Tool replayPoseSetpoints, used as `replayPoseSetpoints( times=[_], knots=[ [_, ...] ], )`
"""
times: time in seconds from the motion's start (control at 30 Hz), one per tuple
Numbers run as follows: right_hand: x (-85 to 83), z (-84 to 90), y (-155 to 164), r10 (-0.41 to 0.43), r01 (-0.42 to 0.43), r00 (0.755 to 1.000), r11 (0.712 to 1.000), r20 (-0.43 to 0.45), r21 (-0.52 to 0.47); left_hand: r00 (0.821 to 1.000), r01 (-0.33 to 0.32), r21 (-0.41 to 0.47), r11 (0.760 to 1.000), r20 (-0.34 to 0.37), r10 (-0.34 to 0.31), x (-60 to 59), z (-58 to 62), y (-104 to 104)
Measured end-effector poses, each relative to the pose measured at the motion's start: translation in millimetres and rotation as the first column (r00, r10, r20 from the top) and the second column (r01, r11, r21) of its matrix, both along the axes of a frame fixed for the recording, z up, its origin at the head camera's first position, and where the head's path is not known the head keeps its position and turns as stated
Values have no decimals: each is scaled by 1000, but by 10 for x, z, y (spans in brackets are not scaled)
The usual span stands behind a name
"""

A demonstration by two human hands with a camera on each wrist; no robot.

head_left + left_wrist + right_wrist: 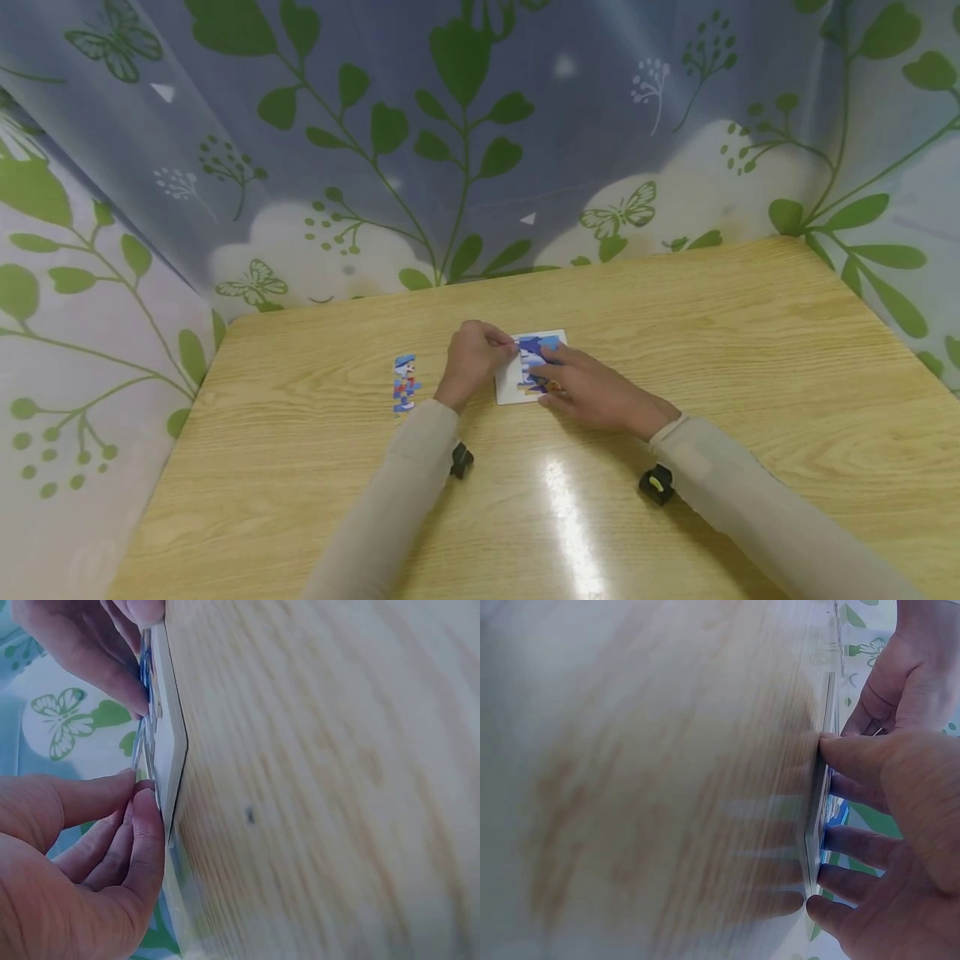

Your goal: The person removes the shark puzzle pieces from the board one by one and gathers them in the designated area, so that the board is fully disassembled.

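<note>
A white puzzle board (506, 390) lies on the table with a blue-and-white group of jigsaw pieces (529, 357) on its right part. My left hand (471, 360) is at the board's left side. Seen edge-on in the left wrist view, a thin jigsaw piece (139, 750) is pinched between its thumb and fingertips, tilted up from the board. My right hand (600, 390) rests over the board's right side with fingers spread, covering part of the picture. In the right wrist view its thumb (847, 750) and fingertips are along the board's edge.
Left of the board, a narrow strip of jigsaw pieces (405, 385) lies on the wooden table (300, 467). A leaf-patterned curtain (480, 200) hangs along the table's far edge and left side. Small black devices (657, 485) sit at both wrists.
</note>
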State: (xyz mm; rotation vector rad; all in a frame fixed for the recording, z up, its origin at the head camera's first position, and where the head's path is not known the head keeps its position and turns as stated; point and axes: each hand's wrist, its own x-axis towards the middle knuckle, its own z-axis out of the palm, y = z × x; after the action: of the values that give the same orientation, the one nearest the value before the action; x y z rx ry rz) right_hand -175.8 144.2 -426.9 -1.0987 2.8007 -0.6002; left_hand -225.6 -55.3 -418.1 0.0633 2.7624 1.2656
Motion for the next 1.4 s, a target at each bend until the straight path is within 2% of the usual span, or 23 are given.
replayPoseSetpoints(
  times=[0.27, 0.63, 0.97, 1.23, 1.4],
  knots=[
    [4, 7, -9, 1, -1, 1000, 1000, -6, -3, 999, -32, 17, 999, 29, 32, -9, -7, 11],
    [10, 26, -17, -9, 9, 1000, 1000, 3, 16, 997, -74, 52, 996, 20, 73, 40, 91, -47],
    [20, 25, -11, -19, 19, 1000, 1000, 13, 3, 997, -74, 102, 992, -9, 75, 82, 76, -311],
    [30, 24, -8, -10, 10, 1000, 1000, 5, -3, 995, -101, 108, 989, 18, 99, 131, 84, -563],
    [37, 30, -7, -16, 16, 1000, 1000, 19, -1, 991, -127, 133, 983, 58, 120, 155, 78, -714]
  ],
)
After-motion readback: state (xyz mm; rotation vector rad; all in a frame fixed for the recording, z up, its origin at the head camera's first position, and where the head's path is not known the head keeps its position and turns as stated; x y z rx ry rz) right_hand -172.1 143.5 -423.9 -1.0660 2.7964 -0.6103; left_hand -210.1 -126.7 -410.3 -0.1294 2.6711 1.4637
